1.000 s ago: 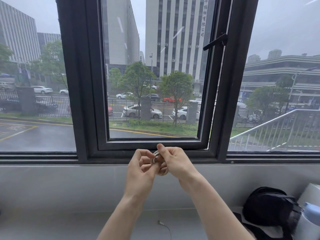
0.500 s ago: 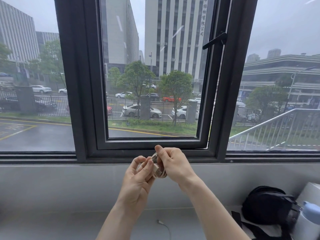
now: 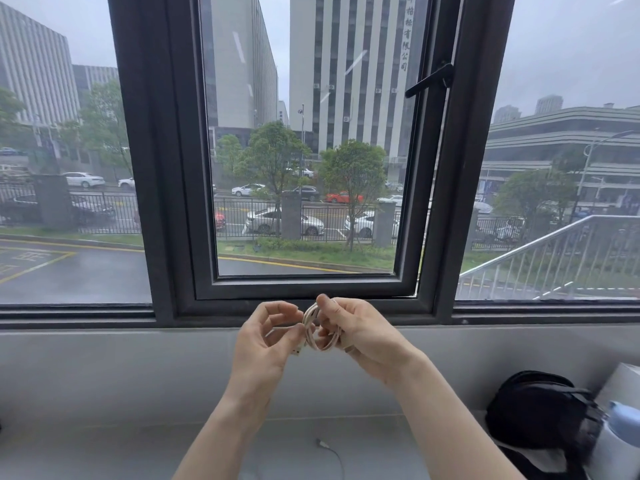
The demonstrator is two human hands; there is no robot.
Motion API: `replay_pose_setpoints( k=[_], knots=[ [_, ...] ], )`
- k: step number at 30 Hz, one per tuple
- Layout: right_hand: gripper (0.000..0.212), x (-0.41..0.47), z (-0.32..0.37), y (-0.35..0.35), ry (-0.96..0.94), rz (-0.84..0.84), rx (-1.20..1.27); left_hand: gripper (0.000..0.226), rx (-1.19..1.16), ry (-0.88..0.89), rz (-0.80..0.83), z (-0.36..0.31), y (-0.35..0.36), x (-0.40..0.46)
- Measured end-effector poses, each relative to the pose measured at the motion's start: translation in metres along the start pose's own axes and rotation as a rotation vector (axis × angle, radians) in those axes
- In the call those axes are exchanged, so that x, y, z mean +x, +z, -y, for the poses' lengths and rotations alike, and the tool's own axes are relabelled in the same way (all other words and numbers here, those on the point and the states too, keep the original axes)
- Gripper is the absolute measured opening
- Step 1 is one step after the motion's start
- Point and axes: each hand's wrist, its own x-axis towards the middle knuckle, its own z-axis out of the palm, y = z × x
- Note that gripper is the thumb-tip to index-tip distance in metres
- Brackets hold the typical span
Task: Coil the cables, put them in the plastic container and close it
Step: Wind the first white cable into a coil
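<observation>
A white cable coil (image 3: 312, 329) is held up in front of the window sill, wound into a small tight ring. My right hand (image 3: 353, 329) grips the ring with its fingers curled through and around it. My left hand (image 3: 266, 336) pinches the cable's loose end beside the coil, and the plug tip (image 3: 298, 350) pokes out below the fingers. A second white cable (image 3: 330, 451) lies on the grey ledge below, its end near the bottom of the view. No plastic container is in view.
A black bag (image 3: 540, 408) sits at the lower right on the ledge, next to a white bottle with a blue cap (image 3: 620, 441). The dark window frame (image 3: 304, 306) and grey wall stand straight ahead.
Both hands have shifted slightly with the coil. My left hand has opened away from the ring and now pinches the loose end, so more of the coil shows.
</observation>
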Motion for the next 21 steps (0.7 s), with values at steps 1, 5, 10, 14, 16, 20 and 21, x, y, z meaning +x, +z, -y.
replay_pose_setpoints(
  k=[1,5,10,14,16,20,21],
  knots=[
    [0.021,-0.002,0.0,-0.003,0.016,0.056,0.032,0.022,0.018,0.009,0.004,0.0,-0.001,0.0],
    [0.017,-0.005,-0.005,-0.006,0.064,0.103,0.043,0.025,0.115,0.096,-0.024,0.002,-0.004,-0.001],
    [0.013,-0.008,-0.018,-0.009,0.199,0.051,-0.055,0.033,0.253,0.163,-0.012,0.009,-0.011,-0.004],
    [0.011,-0.01,-0.027,-0.009,0.191,-0.055,-0.075,0.03,0.376,0.146,-0.002,0.018,-0.022,-0.006],
    [0.01,-0.011,-0.031,-0.01,0.171,-0.125,-0.106,0.03,0.399,0.128,-0.017,0.021,-0.028,-0.007],
    [0.01,-0.012,-0.038,-0.011,0.135,-0.154,-0.153,0.025,0.361,0.11,-0.062,0.026,-0.033,-0.007],
    [0.01,-0.012,-0.039,-0.01,0.127,-0.158,-0.158,0.024,0.332,0.091,-0.076,0.027,-0.033,-0.008]
  ],
)
